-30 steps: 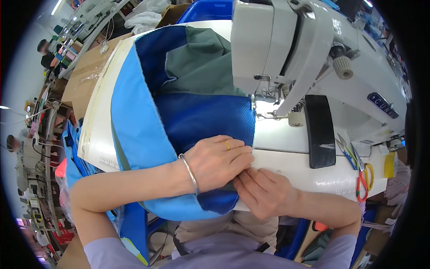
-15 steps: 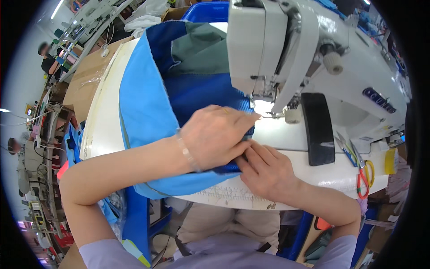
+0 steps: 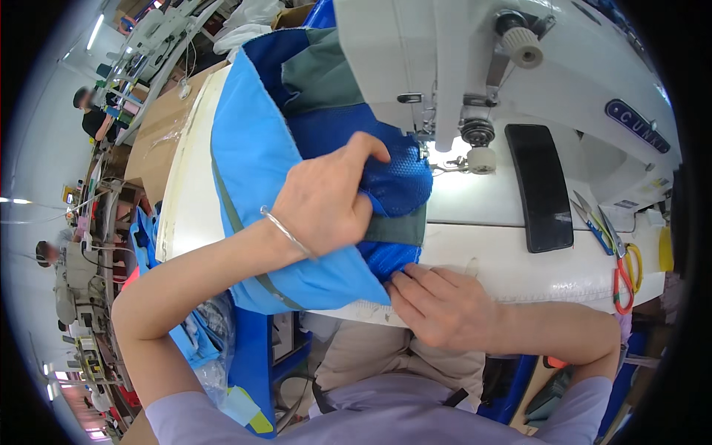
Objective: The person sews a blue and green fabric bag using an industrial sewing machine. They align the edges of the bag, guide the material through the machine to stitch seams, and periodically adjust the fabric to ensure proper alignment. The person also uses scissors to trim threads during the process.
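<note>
A sewn fabric piece in light blue [image 3: 252,141], dark blue mesh and grey-green lies in folds on the white sewing table. My left hand [image 3: 326,196] is curled closed on its middle, with the fold partly hidden beneath the fingers. Its raised knuckle is beside the blue mesh part [image 3: 404,178], whose rounded edge reaches the needle area. At the near corner of the fabric, my right hand [image 3: 445,304] pinches the dark blue edge between thumb and fingers. Above both hands stands the white sewing machine [image 3: 386,59], its lamp lighting the presser foot [image 3: 449,169].
A black phone [image 3: 540,189] lies on the table right of the needle. Beyond it are scissors with red and yellow handles [image 3: 623,271] and a yellow item [image 3: 665,248]. Cardboard [image 3: 159,141] adjoins the table's left. Two people work at the far left.
The mesh edge has spread out beside the needle, showing a grey-green strip. My left hand has drawn back left from the presser foot, apart from my right, which has moved slightly nearer me.
</note>
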Available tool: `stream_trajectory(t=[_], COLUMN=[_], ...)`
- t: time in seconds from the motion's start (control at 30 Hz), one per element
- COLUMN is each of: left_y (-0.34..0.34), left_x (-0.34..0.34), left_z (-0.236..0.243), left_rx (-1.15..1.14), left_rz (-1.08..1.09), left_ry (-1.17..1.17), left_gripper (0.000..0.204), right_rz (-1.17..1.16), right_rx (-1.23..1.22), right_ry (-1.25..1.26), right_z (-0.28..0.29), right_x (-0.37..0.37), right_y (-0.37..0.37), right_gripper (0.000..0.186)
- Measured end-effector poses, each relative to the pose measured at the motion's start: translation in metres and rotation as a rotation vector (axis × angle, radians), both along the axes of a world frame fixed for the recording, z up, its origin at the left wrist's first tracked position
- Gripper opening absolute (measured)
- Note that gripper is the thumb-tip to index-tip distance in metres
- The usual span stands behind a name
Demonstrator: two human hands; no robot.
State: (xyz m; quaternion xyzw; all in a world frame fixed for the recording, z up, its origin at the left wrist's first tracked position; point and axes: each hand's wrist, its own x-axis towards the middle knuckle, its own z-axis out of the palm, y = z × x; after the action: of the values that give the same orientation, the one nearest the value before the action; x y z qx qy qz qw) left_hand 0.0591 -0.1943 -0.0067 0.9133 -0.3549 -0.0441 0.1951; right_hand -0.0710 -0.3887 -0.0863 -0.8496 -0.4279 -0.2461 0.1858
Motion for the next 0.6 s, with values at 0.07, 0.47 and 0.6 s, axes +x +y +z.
stream_trajectory(t=[0.07, 0.47, 0.6], left_y=[-0.001, 0.007, 0.006], left_x=[-0.001, -0.009, -0.024], left_z=[-0.004, -0.005, -0.026], left_rx=[0.009, 0.004, 0.051], left_rz=[-0.122, -0.706, -0.59], left_ry=[-0.148, -0.722, -0.559], left_gripper=[0.063, 0.027, 0.027], right_rz=[0.0, -0.007, 0.003], right_rx=[0.014, 0.046, 0.064], right_ry=[0.004, -0.063, -0.079], right_z=[-0.001, -0.007, -0.011], right_x=[0.0, -0.002, -0.001], right_y=[-0.001, 0.002, 0.001], right_gripper=[0.032, 0.029, 0.029])
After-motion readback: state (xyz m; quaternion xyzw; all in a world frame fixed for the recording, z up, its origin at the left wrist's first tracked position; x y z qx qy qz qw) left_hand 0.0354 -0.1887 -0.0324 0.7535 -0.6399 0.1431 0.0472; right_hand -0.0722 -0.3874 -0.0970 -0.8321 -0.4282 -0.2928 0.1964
